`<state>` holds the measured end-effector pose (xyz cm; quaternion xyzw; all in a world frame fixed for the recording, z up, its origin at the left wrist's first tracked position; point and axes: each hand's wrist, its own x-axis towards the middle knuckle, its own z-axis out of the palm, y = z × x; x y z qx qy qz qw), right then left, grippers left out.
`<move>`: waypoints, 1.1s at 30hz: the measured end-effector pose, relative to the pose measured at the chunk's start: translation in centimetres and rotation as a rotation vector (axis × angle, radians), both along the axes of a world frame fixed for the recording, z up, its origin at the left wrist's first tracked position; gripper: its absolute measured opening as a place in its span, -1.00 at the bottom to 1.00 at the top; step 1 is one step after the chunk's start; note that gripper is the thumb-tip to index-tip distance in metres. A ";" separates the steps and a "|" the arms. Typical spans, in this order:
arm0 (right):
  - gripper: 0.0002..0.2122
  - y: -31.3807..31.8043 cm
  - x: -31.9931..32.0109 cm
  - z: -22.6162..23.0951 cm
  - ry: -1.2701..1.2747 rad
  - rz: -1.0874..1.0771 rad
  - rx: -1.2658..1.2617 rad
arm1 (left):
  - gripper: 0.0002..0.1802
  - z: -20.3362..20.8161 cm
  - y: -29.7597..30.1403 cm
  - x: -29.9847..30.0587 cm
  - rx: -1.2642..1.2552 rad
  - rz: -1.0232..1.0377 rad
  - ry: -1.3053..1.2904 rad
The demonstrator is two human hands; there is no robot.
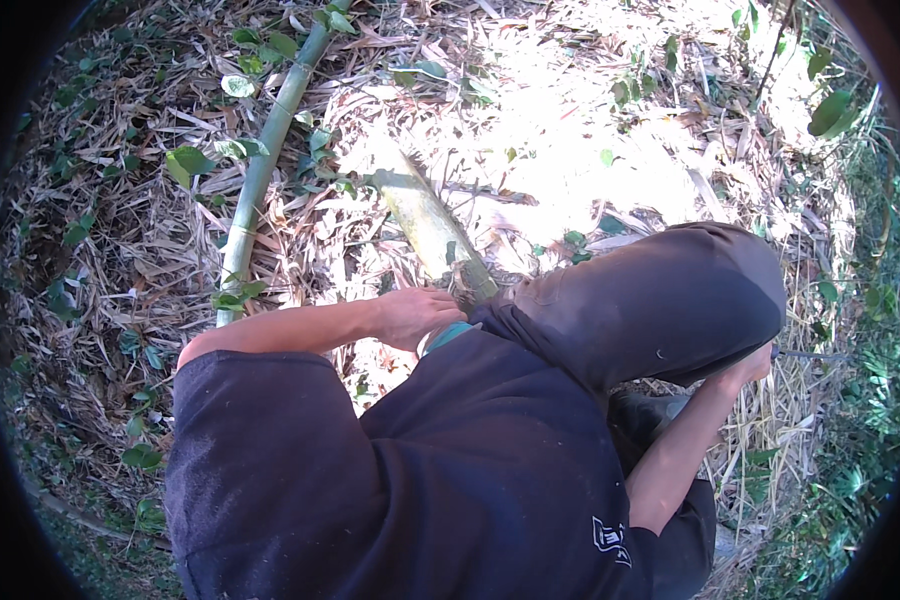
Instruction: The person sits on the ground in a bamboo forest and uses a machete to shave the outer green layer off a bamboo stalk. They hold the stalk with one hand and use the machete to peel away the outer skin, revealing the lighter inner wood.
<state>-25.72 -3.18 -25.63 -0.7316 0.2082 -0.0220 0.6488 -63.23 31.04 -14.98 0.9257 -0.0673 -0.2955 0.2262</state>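
Note:
My left hand (pixel 418 316) reaches across in front of my dark shirt, its fingers curled down next to a small teal-green thing (pixel 444 338). Just beyond the fingertips lies the near end of a thick, pale green bamboo pole (pixel 425 222), slanting away from my bent knee. What the fingers close on is hidden. My right hand (pixel 749 368) is mostly covered by my raised knee in dark trousers (pixel 660 300). From its closed grip a thin, dark, straight thing (pixel 810 355) sticks out to the right; its kind does not show.
A long, slender green bamboo pole (pixel 258 180) lies on the left, running away from me. Dry bamboo leaves (pixel 140 235) cover the ground, with small green plants (pixel 188 163) among them. Glaring sunlight washes out the far middle. Denser greenery (pixel 855 490) grows on the right.

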 end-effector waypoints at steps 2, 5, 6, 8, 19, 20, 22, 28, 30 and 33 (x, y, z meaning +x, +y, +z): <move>-0.71 -0.3 0.1 -0.5 -0.001 0.072 -0.261 | -0.19 0.2 -0.2 0.3 -0.002 0.022 0.024; -0.73 -2.6 1.6 -4.1 -0.057 0.142 -0.402 | -0.21 -0.2 0.0 0.3 -0.017 0.037 0.041; -0.74 -2.8 1.7 -4.4 -0.062 0.144 -0.435 | -0.20 -0.1 -0.1 0.6 -0.024 0.062 0.102; -0.77 -2.2 1.9 -4.1 -0.004 0.039 -0.367 | -0.16 0.4 -0.3 1.2 -0.038 0.112 0.230; -0.81 0.0 2.2 -0.6 0.153 -0.359 0.196 | -0.16 1.0 0.0 1.1 -0.136 0.175 0.333; -0.81 -0.3 2.1 -0.9 0.164 -0.340 0.185 | -0.12 1.2 -0.2 0.9 -0.107 0.143 0.322; -0.81 -0.4 2.0 -1.6 0.145 -0.330 0.190 | -0.05 1.9 -0.4 0.8 -0.142 0.201 0.276; -0.83 0.5 1.5 -1.7 0.107 -0.362 0.223 | 0.01 4.5 -1.5 -0.9 -0.199 0.270 0.087; -0.83 0.3 1.5 -1.1 0.098 -0.366 0.191 | 0.01 4.7 -1.6 -0.4 -0.184 0.213 0.027; -0.81 0.1 1.7 -1.0 0.040 -0.348 0.172 | 0.02 4.7 -1.7 0.8 -0.137 0.165 0.048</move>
